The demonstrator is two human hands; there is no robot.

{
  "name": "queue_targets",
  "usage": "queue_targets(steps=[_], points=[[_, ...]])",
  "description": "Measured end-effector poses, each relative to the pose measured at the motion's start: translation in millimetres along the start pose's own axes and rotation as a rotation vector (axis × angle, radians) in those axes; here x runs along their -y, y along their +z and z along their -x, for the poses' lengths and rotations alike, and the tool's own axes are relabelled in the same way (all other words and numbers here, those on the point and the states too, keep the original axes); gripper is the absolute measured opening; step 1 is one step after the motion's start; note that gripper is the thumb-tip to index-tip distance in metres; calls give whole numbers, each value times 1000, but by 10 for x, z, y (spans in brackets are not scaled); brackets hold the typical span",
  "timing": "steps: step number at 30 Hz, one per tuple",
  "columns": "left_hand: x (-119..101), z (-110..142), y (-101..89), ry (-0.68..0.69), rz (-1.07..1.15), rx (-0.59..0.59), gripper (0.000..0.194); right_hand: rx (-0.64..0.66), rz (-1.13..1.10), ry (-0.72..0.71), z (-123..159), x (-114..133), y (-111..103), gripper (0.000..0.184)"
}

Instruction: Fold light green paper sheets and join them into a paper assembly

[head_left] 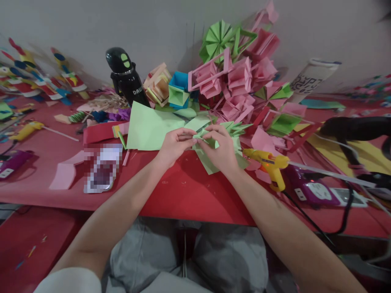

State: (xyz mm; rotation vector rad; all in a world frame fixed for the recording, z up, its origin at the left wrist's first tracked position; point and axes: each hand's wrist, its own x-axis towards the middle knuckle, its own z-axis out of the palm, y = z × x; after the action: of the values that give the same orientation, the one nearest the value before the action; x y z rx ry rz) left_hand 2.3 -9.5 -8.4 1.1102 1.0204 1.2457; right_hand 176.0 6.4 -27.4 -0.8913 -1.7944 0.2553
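Observation:
Both of my hands meet over the red table, pinching a small folded piece of light green paper [200, 134] between thumbs and fingertips. My left hand [175, 144] is closed on its left side, my right hand [222, 148] on its right side. The fingers hide part of the fold. Under and around them lie more light green sheets, among them a large flat green sheet [152, 128] to the left. Spiky folded green strips [240, 128] lie just beyond my right hand. A yellow glue gun [271, 165] rests to the right of my right wrist.
Pink and green folded paper shapes [238, 77] are piled at the back. A black bottle [126, 79] stands behind the green sheet. A blurred-out phone [104, 169] lies left. A purple power strip [314, 187] with cables sits right. At far right, a co-worker's dark sleeve [357, 126] reaches in.

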Motion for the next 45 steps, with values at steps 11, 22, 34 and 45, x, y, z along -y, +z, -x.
queue_targets(steps=[11,22,34,45], points=[[-13,12,12,14,-16,-8,33,3,-38,36,-5,45,-5,15],[14,-25,12,74,-10,-161,23,29,55,-42,-26,75,-16,14],[-56,34,43,368,-167,-184,14,-72,-563,600,-61,71,12,44],[-64,50,48,333,-167,-144,14,2,-878,855,-104,92,-45,43]])
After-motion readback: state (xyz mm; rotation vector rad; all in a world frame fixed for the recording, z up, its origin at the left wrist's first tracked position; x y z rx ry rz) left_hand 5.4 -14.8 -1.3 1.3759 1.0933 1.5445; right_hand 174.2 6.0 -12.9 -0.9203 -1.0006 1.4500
